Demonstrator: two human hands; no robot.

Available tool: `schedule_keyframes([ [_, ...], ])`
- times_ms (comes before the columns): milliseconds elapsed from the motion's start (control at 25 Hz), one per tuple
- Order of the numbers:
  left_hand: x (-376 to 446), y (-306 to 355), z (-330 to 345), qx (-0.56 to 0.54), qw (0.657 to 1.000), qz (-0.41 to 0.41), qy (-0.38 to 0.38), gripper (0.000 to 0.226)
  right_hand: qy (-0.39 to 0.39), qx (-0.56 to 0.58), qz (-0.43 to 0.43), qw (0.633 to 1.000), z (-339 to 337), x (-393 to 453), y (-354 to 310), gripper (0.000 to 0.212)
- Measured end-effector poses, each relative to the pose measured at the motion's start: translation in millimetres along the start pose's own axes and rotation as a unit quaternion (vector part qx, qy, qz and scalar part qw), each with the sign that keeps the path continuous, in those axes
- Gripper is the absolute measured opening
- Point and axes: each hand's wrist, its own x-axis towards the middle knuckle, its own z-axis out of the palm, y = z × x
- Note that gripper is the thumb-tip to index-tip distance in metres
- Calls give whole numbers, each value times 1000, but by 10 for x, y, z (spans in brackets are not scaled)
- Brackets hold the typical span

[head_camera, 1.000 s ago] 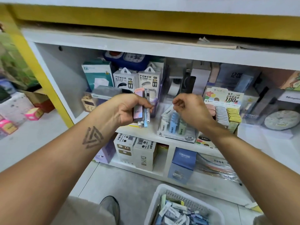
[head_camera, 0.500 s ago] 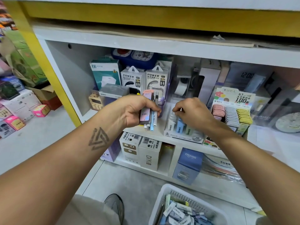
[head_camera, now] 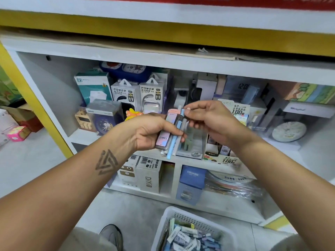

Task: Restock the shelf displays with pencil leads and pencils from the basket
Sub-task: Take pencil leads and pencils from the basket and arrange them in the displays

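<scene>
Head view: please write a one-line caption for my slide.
Left hand grips a bundle of pencils while right hand pinches one above the basket.

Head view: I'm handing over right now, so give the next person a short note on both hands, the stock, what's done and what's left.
Left hand: grips a bundle of pencils and a pink lead pack, upright in front of the shelf.
Right hand: pinches the top of one pencil in that bundle, apparently to draw it out.
Lead display marked 2B sits on the shelf edge just behind the hands; the 0.7 HB display is to its right.
Basket on the floor holds many more packs.
Done: cannot tell.
Left: place the held items, then empty the basket.
</scene>
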Motion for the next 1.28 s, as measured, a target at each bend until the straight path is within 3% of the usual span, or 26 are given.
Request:
schedule_keyframes([
  [160,105,-1,212,-13,1000,-2,11,25,84,50,-19,995,-482,-185,-106,18],
  [440,298,4,543,-17,1000,-4,5,16,147,-73,-93,982,-1086,-534,-121,19],
  [560,378,-16,707,-15,1000,-7,-12,25,157,-99,-114,976,-1273,-622,-130,18],
  [680,447,-40,822,-5,1000,-5,-25,43,232,-149,-147,950,-1496,-647,-141,12],
  [800,509,-72,955,0,999,-2,-35,46,295,-278,-171,898,-1741,-675,-96,9],
  [920,588,-98,1061,-3,999,7,-41,39,283,-427,-154,845,-1844,-689,71,6],
  [1280,655,-137,1140,-16,997,19,-75,41,229,-418,-142,868,-1926,-626,346,9],
])
